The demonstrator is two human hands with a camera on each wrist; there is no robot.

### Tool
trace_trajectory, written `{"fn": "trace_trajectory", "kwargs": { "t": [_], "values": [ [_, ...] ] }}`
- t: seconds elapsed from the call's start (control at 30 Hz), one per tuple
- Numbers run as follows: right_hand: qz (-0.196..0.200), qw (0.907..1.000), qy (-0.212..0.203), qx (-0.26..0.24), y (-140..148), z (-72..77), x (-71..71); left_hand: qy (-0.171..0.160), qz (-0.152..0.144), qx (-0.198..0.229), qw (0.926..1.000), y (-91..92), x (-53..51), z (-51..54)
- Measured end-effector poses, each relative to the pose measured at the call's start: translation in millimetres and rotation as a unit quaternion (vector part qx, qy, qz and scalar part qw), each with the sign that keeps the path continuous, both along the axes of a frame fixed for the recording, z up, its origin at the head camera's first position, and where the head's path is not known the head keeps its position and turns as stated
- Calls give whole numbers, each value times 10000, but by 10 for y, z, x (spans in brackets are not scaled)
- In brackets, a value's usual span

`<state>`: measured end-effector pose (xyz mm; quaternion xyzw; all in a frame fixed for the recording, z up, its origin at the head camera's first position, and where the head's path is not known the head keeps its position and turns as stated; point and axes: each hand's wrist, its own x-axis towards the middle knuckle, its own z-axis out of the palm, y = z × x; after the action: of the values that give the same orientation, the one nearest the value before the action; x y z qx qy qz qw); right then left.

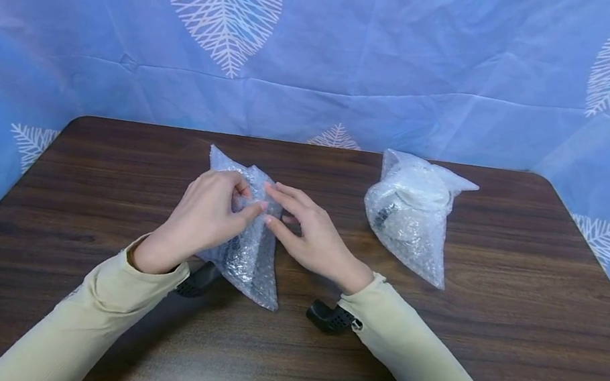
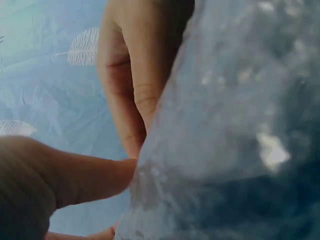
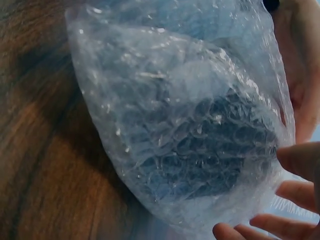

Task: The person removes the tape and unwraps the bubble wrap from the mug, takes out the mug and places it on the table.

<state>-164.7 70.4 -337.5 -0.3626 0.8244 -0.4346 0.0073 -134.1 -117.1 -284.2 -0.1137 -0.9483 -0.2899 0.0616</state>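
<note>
Bubble-wrap packet (image 1: 250, 259): contents enclosed, handling under way

The packet is on the dark wooden table (image 1: 492, 380), left of centre, its corners pointing away from and toward the person. The left hand (image 1: 200, 209) is over its left side and seems to pinch the film near the upper part, thumb and bent forefinger close together. The right hand (image 1: 318, 237) comes in from the other side, its fingers fairly straight and the thumb a little apart from them; the fingertips meet the packet's right edge, beside the left thumb, without a visible grip.

What is done, as far as it shows: the film surrounds something, since a dark shape (image 3: 210, 155) appears through the bubbles in the right wrist view, too blurred to identify. No part of it sticks out bare. What is left is harder to judge: the edge under the fingers looks like the part being worked, yet whether it is sealed, folded or loose cannot be told.

A second packet (image 1: 418, 224) sits well apart, toward the far right, with no hand on it; something dark shows inside that one too. Behind the table hangs a blue cloth (image 1: 370, 32) with white leaf prints.
</note>
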Motion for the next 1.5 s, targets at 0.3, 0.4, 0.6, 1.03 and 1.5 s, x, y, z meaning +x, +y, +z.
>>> {"fn": "trace_trajectory", "kwargs": {
  "t": [0.3, 0.4, 0.6, 1.03, 1.5],
  "values": [
    [-12, 10000, 23, -59, -34, 12, 4, -631, 116, 182, 9978, -9, -29, 29],
    [13, 9999, -18, -112, -39, 13, -3, -701, 134, 397, 9967, -24, -21, 21],
    [25, 9998, -98, -159, -57, 12, -13, -759, 110, 704, 9946, -65, -20, 3],
    [-53, 9995, -171, -261, -87, 9, 24, -836, 77, 1240, 9887, -142, 0, -31],
    [244, 9985, 305, -388, 2, -99, 70, -878, 22, 1103, 9900, -164, 17, -19]
  ]
}}
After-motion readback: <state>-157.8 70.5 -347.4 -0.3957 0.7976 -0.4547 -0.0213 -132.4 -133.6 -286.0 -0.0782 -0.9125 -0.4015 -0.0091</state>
